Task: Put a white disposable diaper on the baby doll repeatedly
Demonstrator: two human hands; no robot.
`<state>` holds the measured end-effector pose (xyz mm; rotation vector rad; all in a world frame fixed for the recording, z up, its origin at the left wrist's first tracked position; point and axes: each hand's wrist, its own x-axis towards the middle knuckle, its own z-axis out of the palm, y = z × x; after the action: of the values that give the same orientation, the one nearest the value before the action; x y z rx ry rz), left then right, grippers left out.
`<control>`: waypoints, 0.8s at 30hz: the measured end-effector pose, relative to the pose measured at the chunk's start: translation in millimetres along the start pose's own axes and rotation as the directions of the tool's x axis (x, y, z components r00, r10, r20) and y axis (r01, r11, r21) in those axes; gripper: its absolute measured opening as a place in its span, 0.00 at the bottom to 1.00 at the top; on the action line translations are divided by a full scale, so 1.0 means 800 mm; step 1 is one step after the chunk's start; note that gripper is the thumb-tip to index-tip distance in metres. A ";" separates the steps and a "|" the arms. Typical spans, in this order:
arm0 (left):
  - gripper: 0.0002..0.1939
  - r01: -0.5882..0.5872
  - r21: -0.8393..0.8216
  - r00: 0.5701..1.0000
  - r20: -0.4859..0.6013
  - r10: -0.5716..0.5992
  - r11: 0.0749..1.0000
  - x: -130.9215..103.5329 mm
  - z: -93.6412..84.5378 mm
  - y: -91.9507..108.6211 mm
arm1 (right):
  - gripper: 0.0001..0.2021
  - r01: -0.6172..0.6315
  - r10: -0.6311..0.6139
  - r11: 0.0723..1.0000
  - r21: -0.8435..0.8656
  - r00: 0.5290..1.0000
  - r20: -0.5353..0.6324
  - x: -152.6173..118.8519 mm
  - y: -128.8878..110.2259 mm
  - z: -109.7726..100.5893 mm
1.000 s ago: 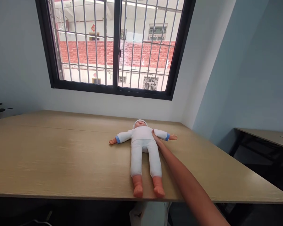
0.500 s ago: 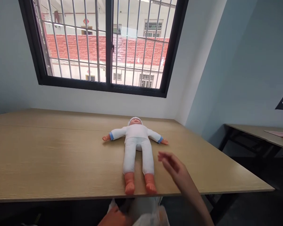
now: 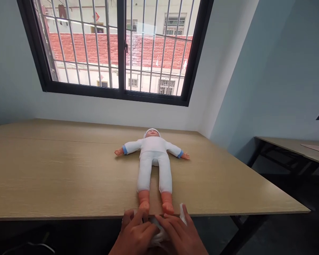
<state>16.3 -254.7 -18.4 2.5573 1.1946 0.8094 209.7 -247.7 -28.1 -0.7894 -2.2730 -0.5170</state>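
Doll [image 3: 154,146] lies just beyond left hand [image 3: 134,234] and right hand [image 3: 183,235], whose fingers [image 3: 168,227] grip white material [image 3: 161,236] between them.

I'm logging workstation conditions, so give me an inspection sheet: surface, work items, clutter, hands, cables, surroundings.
Surface: light-brown, wood-look table.
Work items: doll in white, face-up, feet at the table's near edge; white material, mostly hidden, beside that edge.
Clutter: pink item on a second table at right.
Hands: left hand and right hand both at the white material; grip unclear.
Cables: thin pale curved line, lower left; cannot tell whether a cable.
Surroundings: barred window behind, pale walls.
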 end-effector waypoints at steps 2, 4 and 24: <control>0.05 -0.065 -0.007 0.995 -0.077 0.064 0.998 -0.005 0.003 -0.010 | 0.13 0.009 -0.009 0.998 0.057 1.000 0.013 -0.005 0.010 -0.010; 0.04 -0.104 -0.046 0.985 -0.142 0.097 0.993 -0.010 0.001 -0.018 | 0.10 -0.001 -0.003 0.993 0.116 0.999 0.032 -0.010 0.017 -0.017; 0.20 0.282 -0.925 0.875 0.138 -0.464 0.255 -0.006 -0.011 -0.011 | 0.20 -0.476 0.374 0.859 0.189 0.835 0.403 -0.012 0.019 -0.046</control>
<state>2.9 -253.2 -16.6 1.1755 0.8760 1.1353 242.4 -260.5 -7.0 -1.2802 -2.3027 0.1777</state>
